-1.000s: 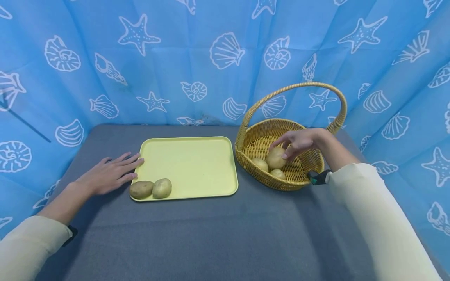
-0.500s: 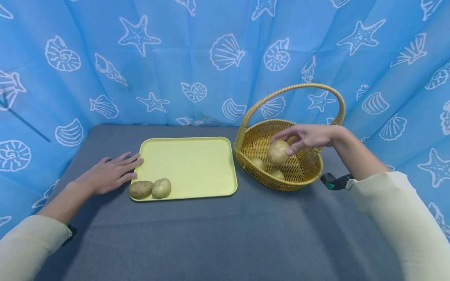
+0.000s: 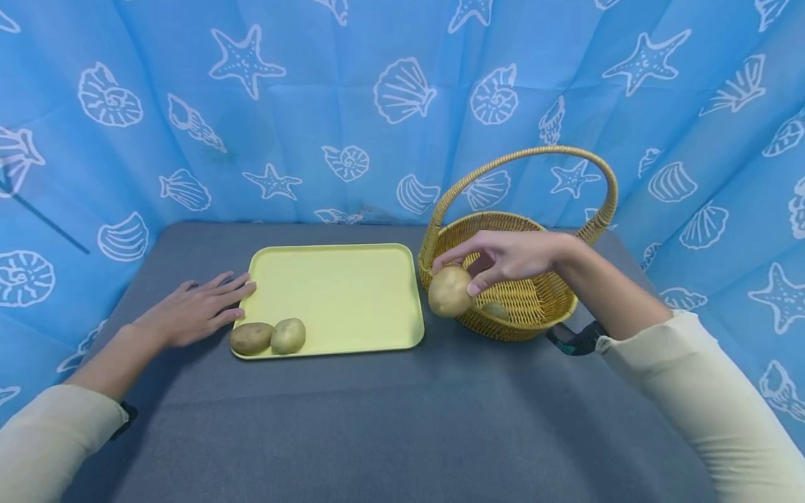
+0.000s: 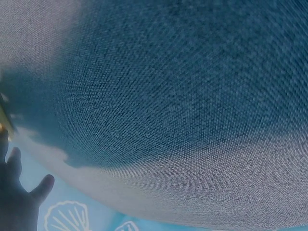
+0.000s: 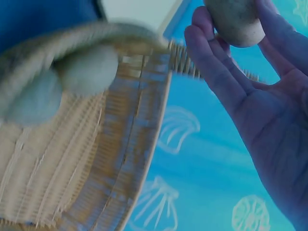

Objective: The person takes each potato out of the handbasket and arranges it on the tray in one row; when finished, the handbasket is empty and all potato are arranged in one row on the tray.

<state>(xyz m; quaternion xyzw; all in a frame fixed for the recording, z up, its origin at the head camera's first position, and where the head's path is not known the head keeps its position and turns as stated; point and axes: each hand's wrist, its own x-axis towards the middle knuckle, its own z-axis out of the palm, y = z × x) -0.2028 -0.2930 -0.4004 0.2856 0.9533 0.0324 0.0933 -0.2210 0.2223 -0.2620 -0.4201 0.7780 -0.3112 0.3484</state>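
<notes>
My right hand (image 3: 512, 255) pinches a pale potato (image 3: 450, 291) between thumb and fingers, over the left rim of the wicker basket (image 3: 522, 325). The right wrist view shows the same potato (image 5: 236, 21) at the fingertips, with two more potatoes (image 5: 89, 70) inside the basket below. My left hand (image 3: 195, 311) lies with fingers spread, fingertips on the left edge of the yellow tray (image 3: 339, 297). Just in front of those fingers, a brownish potato (image 3: 251, 339) and a paler potato (image 3: 288, 336) sit side by side in the tray's near left corner.
The basket's tall arched handle (image 3: 534, 154) rises behind my right hand. Both basket and tray stand on a grey cloth-covered table (image 3: 377, 426). A blue curtain (image 3: 352, 126) with shells and starfish hangs behind and along the sides.
My right hand has lifted the potato from inside the basket and carried it left to the basket's left rim. The left hand and the tray's potatoes stay where they were.
</notes>
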